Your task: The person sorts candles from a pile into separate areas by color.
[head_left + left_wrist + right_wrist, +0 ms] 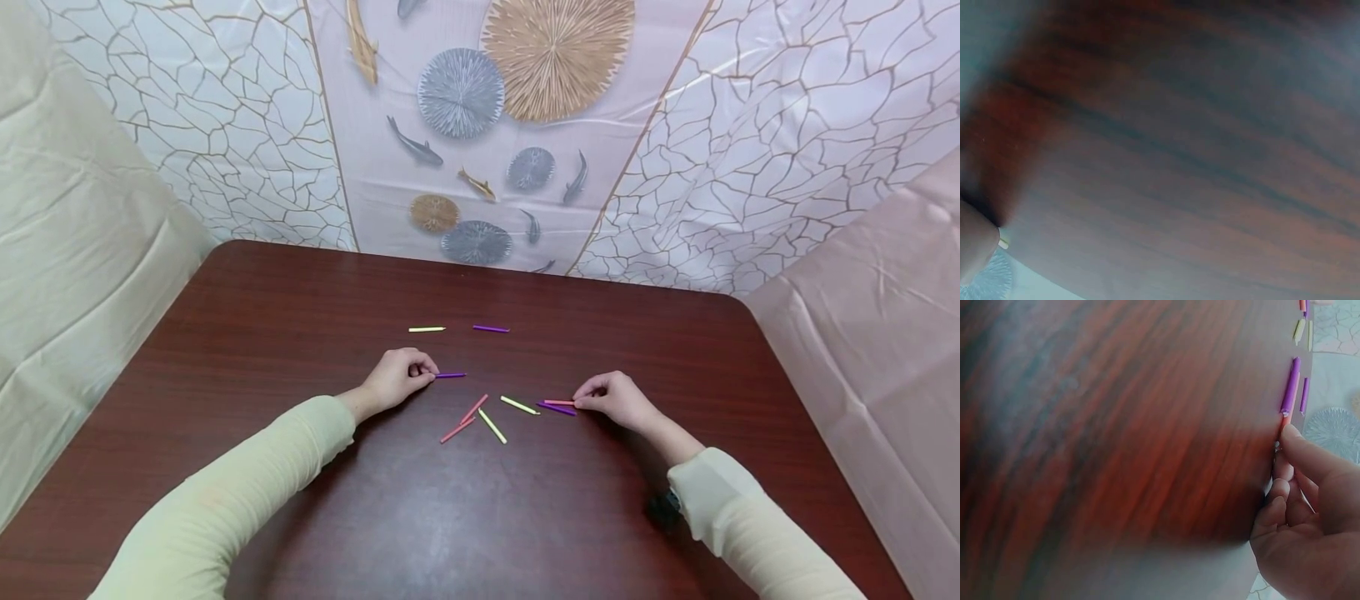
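Across the dark wooden table, my left hand and right hand stand well apart, with the loose sticks between them. My right thumb and finger are clamped on the right end of a red stick; it lies leftward from my fingertips, long axis nearly crosswise, free end pointing towards my left hand. A slanting purple stick lies along its near side, closest to my right hand. My left fingertips pinch another purple stick by its left end, its long axis crosswise, pointing right.
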{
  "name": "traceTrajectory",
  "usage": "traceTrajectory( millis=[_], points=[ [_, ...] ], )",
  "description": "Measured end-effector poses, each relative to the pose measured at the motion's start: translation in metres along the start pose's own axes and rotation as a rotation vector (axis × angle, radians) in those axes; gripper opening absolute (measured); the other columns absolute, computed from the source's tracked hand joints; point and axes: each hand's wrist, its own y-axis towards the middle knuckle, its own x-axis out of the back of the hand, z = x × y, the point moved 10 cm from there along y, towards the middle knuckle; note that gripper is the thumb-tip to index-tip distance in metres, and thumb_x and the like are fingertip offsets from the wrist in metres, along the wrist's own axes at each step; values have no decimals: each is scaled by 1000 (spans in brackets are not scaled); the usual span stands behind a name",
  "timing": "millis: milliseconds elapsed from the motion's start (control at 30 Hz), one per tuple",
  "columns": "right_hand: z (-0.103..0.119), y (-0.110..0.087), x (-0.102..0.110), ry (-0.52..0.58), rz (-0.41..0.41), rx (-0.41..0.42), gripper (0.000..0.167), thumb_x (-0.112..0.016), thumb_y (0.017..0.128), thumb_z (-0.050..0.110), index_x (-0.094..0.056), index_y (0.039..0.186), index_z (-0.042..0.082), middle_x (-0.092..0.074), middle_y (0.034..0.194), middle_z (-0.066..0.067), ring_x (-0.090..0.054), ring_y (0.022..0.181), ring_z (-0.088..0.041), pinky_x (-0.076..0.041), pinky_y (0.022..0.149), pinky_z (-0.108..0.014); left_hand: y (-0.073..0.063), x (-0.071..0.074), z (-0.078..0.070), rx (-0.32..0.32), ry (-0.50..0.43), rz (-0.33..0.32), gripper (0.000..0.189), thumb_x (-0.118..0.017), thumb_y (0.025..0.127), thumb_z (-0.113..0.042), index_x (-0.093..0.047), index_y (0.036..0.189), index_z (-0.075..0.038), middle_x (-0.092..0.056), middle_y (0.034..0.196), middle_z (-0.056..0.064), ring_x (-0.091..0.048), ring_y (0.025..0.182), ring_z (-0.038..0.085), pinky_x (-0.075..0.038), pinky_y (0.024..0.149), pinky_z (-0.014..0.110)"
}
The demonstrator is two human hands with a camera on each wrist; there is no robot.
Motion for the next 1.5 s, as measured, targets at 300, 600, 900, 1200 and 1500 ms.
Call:
traceTrajectory(
  millis=[300, 600, 900, 1200, 1500],
  points=[
    [1, 0, -1, -16, 20, 4, 6, -72, 78, 10, -72, 78, 4, -70, 74, -6, -50, 65, 1, -42, 63, -18, 3, -2, -1, 9, 17, 12, 4, -65, 83, -5, -69, 83, -5, -63, 77, 5, -51, 68, 8, -41, 63, 18],
    [3, 1, -2, -6, 33, 9, 5, -71, 79, 10, -72, 78, 5, -69, 72, -4, -50, 65, -1, -43, 63, -18, 13, 1, -5, 20, 27, -2, 4, -65, 84, -5, -69, 84, -4, -62, 77, 5, -51, 69, 10, -41, 64, 20],
    [1, 1, -2, -6, 21, 21, 6, -72, 79, 9, -72, 77, 4, -69, 70, -4, -50, 64, 0, -42, 62, -18, 44, -8, -15, 25, 13, 22, 7, -63, 87, -9, -69, 88, -5, -63, 79, 5, -52, 71, 12, -44, 71, 26],
    [1, -1, -5, 13, 36, 2, 5, -72, 78, 10, -72, 78, 5, -69, 71, -4, -50, 64, 0, -42, 62, -18, 72, -18, -17, 45, 25, 40, 9, -62, 88, -10, -69, 91, -5, -63, 84, 7, -54, 77, 17, -44, 72, 26],
    [2, -2, 0, 18, 16, 6, 6, -72, 78, 10, -72, 77, 4, -68, 70, -2, -49, 63, 0, -41, 60, -18, 89, -31, -21, 57, 60, 57, 9, -62, 88, -9, -70, 90, -5, -64, 86, 8, -56, 81, 17, -46, 75, 28]
  ],
)
